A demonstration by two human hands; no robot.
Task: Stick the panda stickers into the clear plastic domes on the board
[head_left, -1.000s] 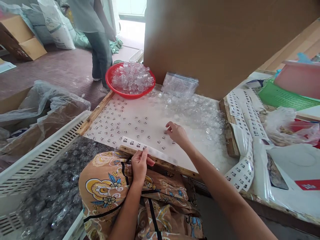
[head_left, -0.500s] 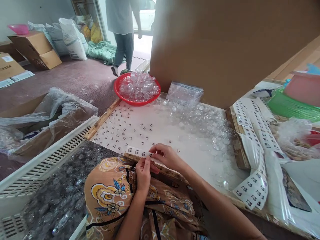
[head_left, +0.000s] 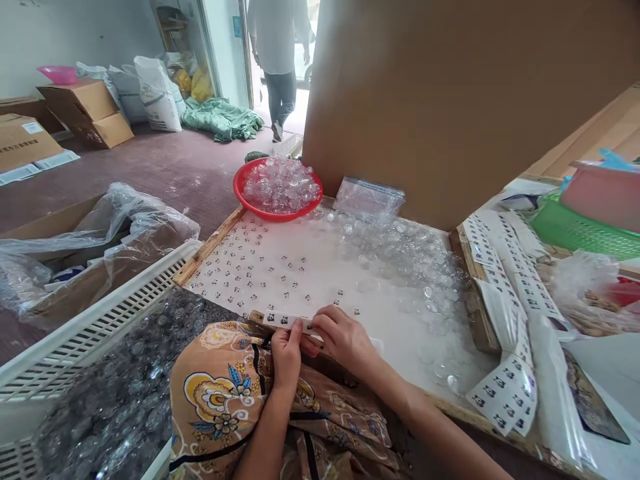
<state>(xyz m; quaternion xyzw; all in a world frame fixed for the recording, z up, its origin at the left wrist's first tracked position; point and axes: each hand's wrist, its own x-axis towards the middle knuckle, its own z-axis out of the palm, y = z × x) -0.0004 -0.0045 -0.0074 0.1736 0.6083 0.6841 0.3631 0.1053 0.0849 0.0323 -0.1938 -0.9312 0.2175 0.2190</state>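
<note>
A narrow white strip with black panda stickers (head_left: 278,319) lies across the wooden front edge of the white work board (head_left: 320,257). Closed on the strip from below, my left hand (head_left: 289,353) has its thumb on top. My right hand (head_left: 345,339) has its fingers bent together at the strip's right end; what they pinch is too small to make out. Small panda stickers (head_left: 240,267) cover the board's left part. Clear round plastic pieces (head_left: 415,253) lie in a loose pile on its right part.
A red basin (head_left: 240,193) of clear balls sits at the board's far left corner. At left are a white crate (head_left: 125,287) of dark shiny pieces and a plastic-lined box (head_left: 65,287). Sticker sheets (head_left: 510,387) hang at right. A person (head_left: 280,67) walks by the doorway.
The view has tilted up slightly. My right hand has turned knuckles-up over the strip, and the strip sits lower against the wooden edge. The person has moved farther toward the doorway.
</note>
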